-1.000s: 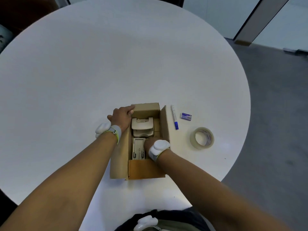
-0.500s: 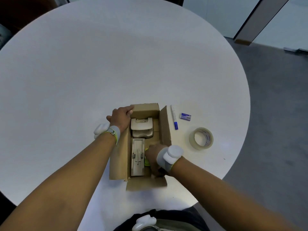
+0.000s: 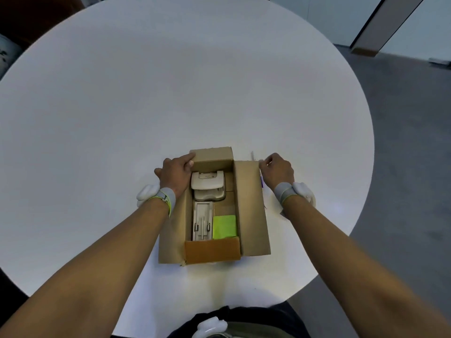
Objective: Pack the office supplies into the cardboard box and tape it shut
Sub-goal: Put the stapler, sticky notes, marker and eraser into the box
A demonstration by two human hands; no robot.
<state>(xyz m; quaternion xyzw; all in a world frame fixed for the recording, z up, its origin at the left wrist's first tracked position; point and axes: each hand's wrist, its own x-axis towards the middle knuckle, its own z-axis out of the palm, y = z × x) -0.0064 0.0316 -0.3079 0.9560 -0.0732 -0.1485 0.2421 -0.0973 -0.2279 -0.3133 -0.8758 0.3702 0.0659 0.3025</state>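
Note:
The open cardboard box (image 3: pixel 251 206) lies on the white round table (image 3: pixel 170 93). Inside it are a beige hole punch (image 3: pixel 207 185) at the far end, a grey stapler (image 3: pixel 202 223) nearer me, and a green sticky-note pad (image 3: pixel 224 226) beside the stapler. My left hand (image 3: pixel 177 174) grips the box's far-left corner. My right hand (image 3: pixel 277 170) is just right of the box, with its fingers curled on the white pen (image 3: pixel 254 156), whose blue cap (image 3: pixel 262 184) shows below the hand. The pen lies along the right flap's edge.
The clear tape roll (image 3: pixel 313 200) sits right of the box, mostly hidden under my right wrist. The small eraser is hidden by my right hand. The table's edge curves close on the right, with grey floor (image 3: pixel 402 167) beyond it.
My right hand has left the box, leaving the green pad inside, and moved right and forward to the pen. The right flap has dropped outward. My left hand has stayed on the box.

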